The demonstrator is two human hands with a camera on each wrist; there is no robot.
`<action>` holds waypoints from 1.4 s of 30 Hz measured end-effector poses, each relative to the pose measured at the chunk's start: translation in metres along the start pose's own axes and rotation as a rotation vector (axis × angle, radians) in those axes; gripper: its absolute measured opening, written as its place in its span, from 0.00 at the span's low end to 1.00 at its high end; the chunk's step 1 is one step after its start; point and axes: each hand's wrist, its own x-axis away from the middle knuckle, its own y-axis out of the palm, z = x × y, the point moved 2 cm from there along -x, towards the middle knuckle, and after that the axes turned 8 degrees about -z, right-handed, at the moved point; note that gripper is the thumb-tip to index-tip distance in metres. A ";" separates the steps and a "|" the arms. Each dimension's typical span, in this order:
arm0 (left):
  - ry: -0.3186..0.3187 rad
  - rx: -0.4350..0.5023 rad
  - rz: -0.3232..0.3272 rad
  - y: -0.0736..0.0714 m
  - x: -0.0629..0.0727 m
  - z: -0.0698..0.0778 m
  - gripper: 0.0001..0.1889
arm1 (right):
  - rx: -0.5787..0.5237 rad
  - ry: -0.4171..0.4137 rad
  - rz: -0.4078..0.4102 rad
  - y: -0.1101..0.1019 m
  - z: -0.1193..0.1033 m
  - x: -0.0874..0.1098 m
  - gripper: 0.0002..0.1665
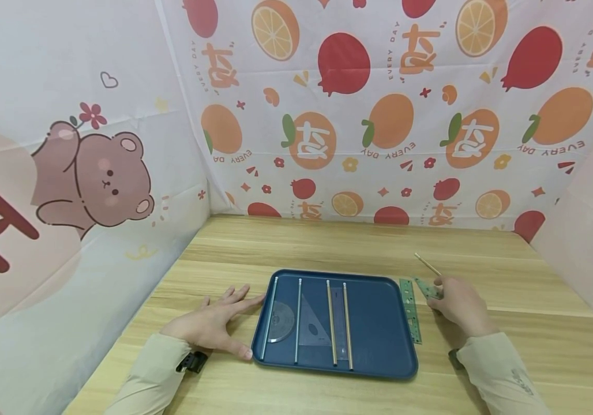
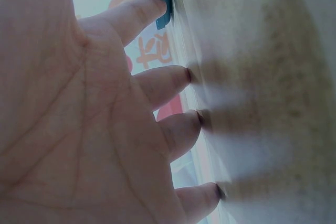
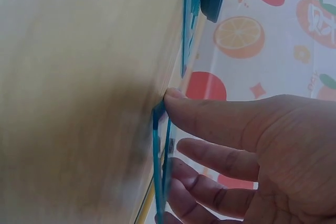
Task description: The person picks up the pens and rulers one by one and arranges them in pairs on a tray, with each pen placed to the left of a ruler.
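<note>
A dark blue tray [image 1: 379,328] lies on the table. My left hand [image 1: 216,325] is spread at its left side, thumb and index finger at the rim; in the left wrist view its other fingertips [image 2: 181,129] rest on the tabletop. To the right of the tray, my right hand [image 1: 460,305] pinches a green translucent set square [image 1: 428,288] between thumb and fingers. The right wrist view shows the set square [image 3: 157,156] tilted up from the table. A pencil [image 1: 426,264] sticks out beyond that hand, its near end hidden. A green ruler [image 1: 409,311] lies along the tray's right rim.
In the tray lie a clear protractor [image 1: 282,321], a clear set square [image 1: 312,331], a clear ruler [image 1: 339,323], and several pencils [image 1: 298,323] set lengthwise. Patterned cloth [image 1: 343,173] hangs behind the wooden table [image 1: 296,242], with more cloth [image 1: 94,259] on the left.
</note>
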 end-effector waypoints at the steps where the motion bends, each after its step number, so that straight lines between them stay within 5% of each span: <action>1: 0.000 0.000 0.000 0.000 0.000 0.000 0.63 | -0.001 0.002 0.004 0.000 0.000 0.000 0.36; 42: 0.010 0.014 0.001 -0.001 0.005 0.005 0.63 | -0.097 -0.080 -0.016 -0.004 0.001 0.000 0.20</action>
